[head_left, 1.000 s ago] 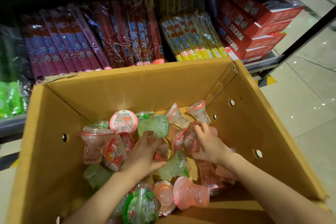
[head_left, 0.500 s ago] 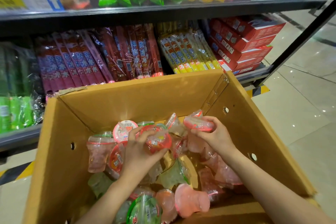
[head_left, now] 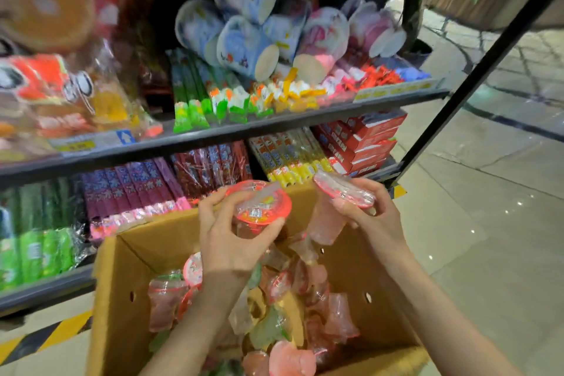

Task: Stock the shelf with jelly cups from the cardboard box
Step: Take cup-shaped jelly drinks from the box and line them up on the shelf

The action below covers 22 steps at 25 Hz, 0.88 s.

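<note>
Left hand [head_left: 227, 241]: fingers and thumb curled round a red-lidded jelly cup [head_left: 259, 207], lid facing the camera, held above the far rim of the cardboard box [head_left: 122, 299]. Right hand [head_left: 375, 223]: at 3 o'clock from the left, apart from it, pinching a pale pink jelly cup [head_left: 335, 210] by its lid edge, the body hanging tilted toward 7 o'clock. Both cups are clear of the box walls, with an open gap between them. Loose jelly cups [head_left: 274, 314]: heaped pink, red and green in the box bottom at 6 o'clock of the hands; side walls stand tall to either side, top open. Lower shelf [head_left: 45, 290]: at 9 to 12 o'clock, packed with purple, red, yellow and green stick packs and red cartons. Upper shelf edge [head_left: 213, 134]: at 12 o'clock, carrying blurred bags, sachets and tumbled tubs. Black upright post [head_left: 476, 70]: at 2 o'clock. Tiled floor [head_left: 488, 238]: open at 3 o'clock.
</note>
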Each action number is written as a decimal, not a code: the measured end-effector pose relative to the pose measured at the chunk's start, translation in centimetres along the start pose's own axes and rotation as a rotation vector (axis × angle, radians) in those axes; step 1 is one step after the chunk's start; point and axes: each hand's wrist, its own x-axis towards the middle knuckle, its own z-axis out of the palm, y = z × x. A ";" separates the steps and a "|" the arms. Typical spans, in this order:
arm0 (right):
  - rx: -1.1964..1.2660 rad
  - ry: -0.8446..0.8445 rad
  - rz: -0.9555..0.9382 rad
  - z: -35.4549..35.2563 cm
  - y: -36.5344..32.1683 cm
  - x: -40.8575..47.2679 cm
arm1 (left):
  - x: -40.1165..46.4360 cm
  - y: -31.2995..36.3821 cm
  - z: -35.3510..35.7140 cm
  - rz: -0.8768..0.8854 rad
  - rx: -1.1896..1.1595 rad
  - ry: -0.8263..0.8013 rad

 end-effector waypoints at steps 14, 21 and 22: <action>0.051 -0.003 -0.270 -1.6 -41.6 -5.0 | 7.7 38.8 -17.7 0.172 -0.130 0.039; 0.146 -0.058 -0.390 -1.7 -58.1 -7.3 | 10.4 53.8 -26.4 0.319 -0.159 0.084; 0.155 -0.064 -0.412 -1.8 -60.1 -7.7 | 10.6 55.5 -27.4 0.338 -0.162 0.096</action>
